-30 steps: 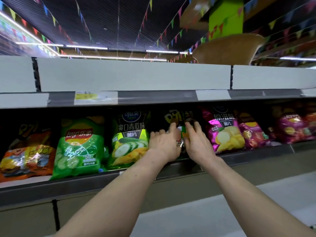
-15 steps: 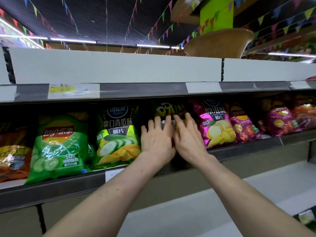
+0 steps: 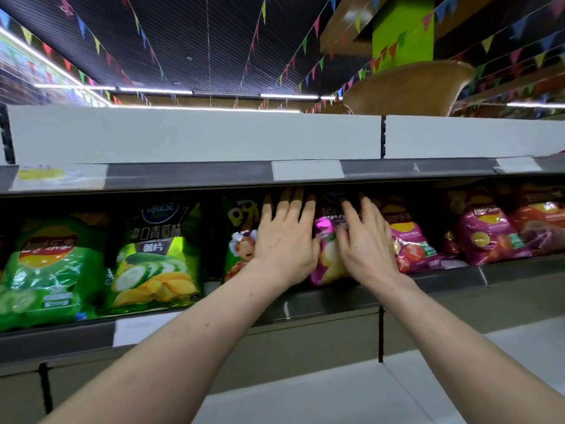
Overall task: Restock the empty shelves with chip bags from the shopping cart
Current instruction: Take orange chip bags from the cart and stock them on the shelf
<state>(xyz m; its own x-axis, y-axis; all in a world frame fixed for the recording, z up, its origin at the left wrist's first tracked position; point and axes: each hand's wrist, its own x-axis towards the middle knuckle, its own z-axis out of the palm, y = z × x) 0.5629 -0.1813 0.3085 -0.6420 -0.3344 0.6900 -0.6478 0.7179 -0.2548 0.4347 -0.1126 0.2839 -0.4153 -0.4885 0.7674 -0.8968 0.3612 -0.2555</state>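
Observation:
Both hands reach into the stocked shelf (image 3: pixel 321 304). My left hand (image 3: pixel 286 240) lies flat with straight fingers between a dark green chip bag (image 3: pixel 240 240) and a pink chip bag (image 3: pixel 325 255). My right hand (image 3: pixel 363 243) rests with spread fingers on the front of that pink bag, hiding most of it. Left of them stand a black-and-green cucumber bag (image 3: pixel 156 255) and a bright green bag (image 3: pixel 42 267). Magenta and red bags (image 3: pixel 486 237) fill the right end. The shopping cart is out of view.
The upper shelf edge (image 3: pixel 214 172) with white price labels hangs just above my fingertips. Behind it runs a white back panel (image 3: pixel 195 133). A lower white shelf (image 3: pixel 428 377) lies under my right forearm. Bunting and strip lights cross the ceiling.
Both hands shifted right along the shelf, from the dark green bag to the pink bag. The fingers are now straighter and spread apart. The view tilted upward.

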